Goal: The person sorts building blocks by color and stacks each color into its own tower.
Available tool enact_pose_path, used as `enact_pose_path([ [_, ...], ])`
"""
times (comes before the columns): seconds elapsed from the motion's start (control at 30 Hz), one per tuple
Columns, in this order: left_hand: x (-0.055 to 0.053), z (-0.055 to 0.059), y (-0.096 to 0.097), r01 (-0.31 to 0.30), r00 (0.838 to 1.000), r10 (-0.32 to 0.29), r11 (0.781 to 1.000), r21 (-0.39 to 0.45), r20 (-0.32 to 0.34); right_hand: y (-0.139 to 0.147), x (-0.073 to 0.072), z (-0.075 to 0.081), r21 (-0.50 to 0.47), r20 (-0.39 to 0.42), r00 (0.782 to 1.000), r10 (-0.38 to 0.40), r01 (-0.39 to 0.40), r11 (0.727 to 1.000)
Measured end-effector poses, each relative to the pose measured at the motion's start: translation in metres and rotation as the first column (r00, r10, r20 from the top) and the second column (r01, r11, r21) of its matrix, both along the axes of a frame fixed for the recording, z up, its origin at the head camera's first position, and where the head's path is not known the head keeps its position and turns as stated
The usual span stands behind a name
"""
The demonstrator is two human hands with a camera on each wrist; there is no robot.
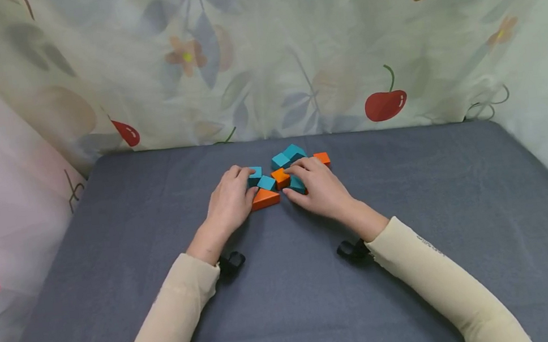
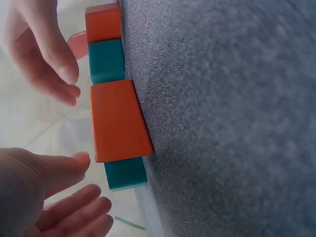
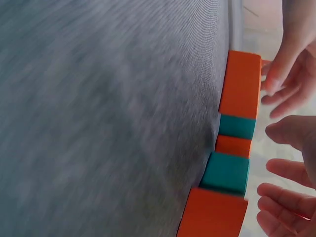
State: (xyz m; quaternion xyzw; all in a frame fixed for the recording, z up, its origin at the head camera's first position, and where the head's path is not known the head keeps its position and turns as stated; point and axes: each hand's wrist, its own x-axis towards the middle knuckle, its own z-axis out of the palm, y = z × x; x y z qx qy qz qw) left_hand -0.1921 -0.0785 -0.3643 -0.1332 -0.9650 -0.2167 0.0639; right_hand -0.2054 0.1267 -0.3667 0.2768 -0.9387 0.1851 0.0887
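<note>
Several teal and orange blocks lie in a loose cluster on the table between the two hands. My left hand (image 1: 226, 201) is at the cluster's left side, fingers loosely bent beside a teal block (image 1: 256, 175) and thumb next to an orange wedge-shaped block (image 1: 265, 199). A teal cube (image 1: 266, 183) and an orange cube (image 1: 280, 178) sit in the middle. On the right, my right hand (image 1: 322, 187) reaches over a teal block (image 1: 297, 184), its fingers spread. Both wrist views show the left hand (image 2: 74, 197) and right hand (image 3: 291, 177) with gaps between fingers and thumb; contact is unclear.
Two more teal blocks (image 1: 294, 152) stand behind the cluster, with an orange block (image 1: 322, 159) beyond the right hand. A dark grey cloth covers the table (image 1: 289, 294). A patterned curtain (image 1: 263, 81) hangs along its back edge.
</note>
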Motion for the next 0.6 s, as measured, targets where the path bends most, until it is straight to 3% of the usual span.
enact_pose_path([
  [0.23, -0.004, 0.000, 0.001, 0.015, 1.000, -0.016, 1.000, 0.022, 0.023, -0.014, -0.004, -0.001, 0.002, -0.003, 1.000, -0.017, 0.017, 1.000],
  [0.6, -0.009, 0.002, 0.005, 0.045, 0.991, -0.051, 0.998, 0.048, 0.123, -0.023, -0.009, -0.001, -0.002, 0.098, 0.995, -0.033, 0.033, 0.999],
])
